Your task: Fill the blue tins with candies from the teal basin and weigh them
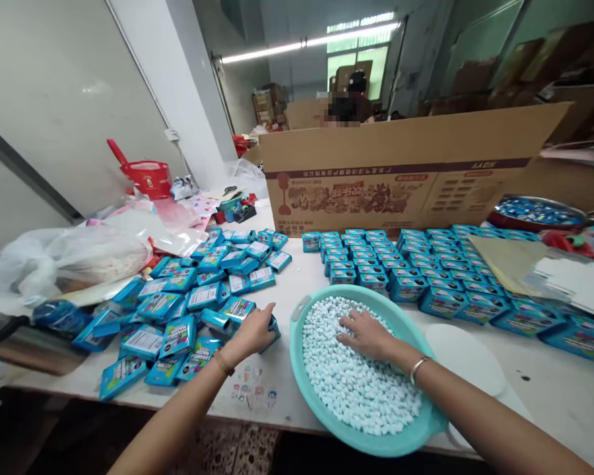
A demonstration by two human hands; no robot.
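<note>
Nearest you, your right hand [366, 334] lies palm-down and flat, fingers spread and released, on the heap of small white oval tablets [356, 382] that fills the round teal plastic basin [376, 443]. The basin overhangs the near edge of the white worktable [554, 389] a little, so I judge it worth keeping weight off its front rim. The tablets look light, hard and smooth; they will likely roll and slip through loose fingers, so scoop with a cupped palm rather than pinching 1 at a time.

To the left, your left hand [251, 333] is curled down over 1 small blue printed tin box [273, 330] at the near edge of the loose pile of blue tin boxes [183, 310]. Fingers are bent around it, though how firm the grip is I cannot tell. Such a box seems stiff, light and glossy, so hold it by its 2 long sides, where the walls give flat purchase.

Further off on the right, more blue boxes stand in neat rows [406, 270], touching one another. Left of the loose pile lies a crumpled clear plastic bag [69, 257]. Behind the rows stands a large open brown cardboard carton [400, 171], with a red plastic scoop [143, 175] well apart at the far left, and a person [349, 99] beyond the carton
</note>
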